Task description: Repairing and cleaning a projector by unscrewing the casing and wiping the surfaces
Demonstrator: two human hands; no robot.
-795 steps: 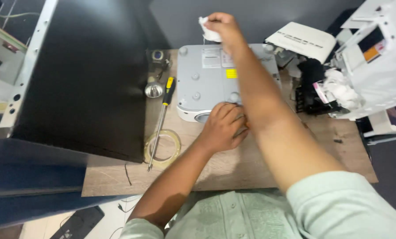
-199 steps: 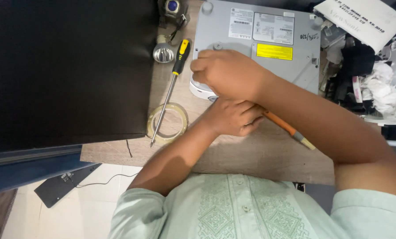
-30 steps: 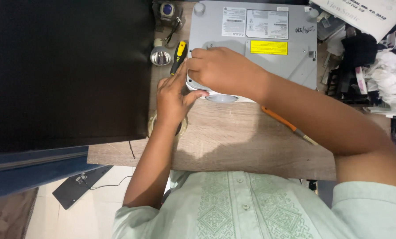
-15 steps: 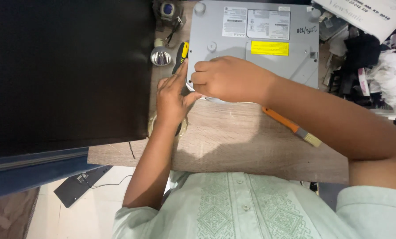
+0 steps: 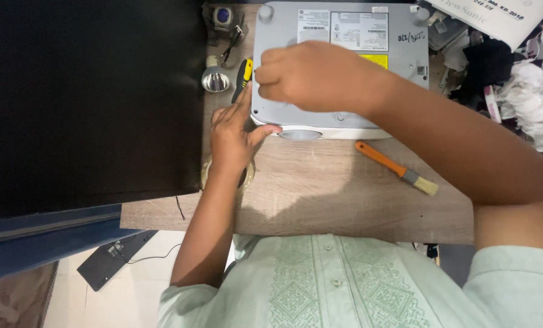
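While both hands are working at the upturned projector, these are the risks I am judging:
Projector (image 5: 344, 67): lying bottom-up on the wooden table (image 5: 344, 194), lens end facing the person and sitting close to the table's middle
Left hand (image 5: 232, 136): resting flat against the projector's near-left corner, thumb pressing its front edge, grasping nothing; if it is easing off, the case may be sliding sideways
Right hand (image 5: 311, 76): curling over the left part of the case, fingers clenched; whether it is pinching a screw or small tool I cannot tell, and anything tiny could be dropping unseen
Screwdriver (image 5: 243, 73): lying just beside the left hand; a nudge may be rolling it into the lamp (image 5: 215, 79)
Lamp: sitting bare near the dark panel (image 5: 89, 103), so a knock could be cracking it
Brush (image 5: 396, 167): lying clear to the right, posing little danger
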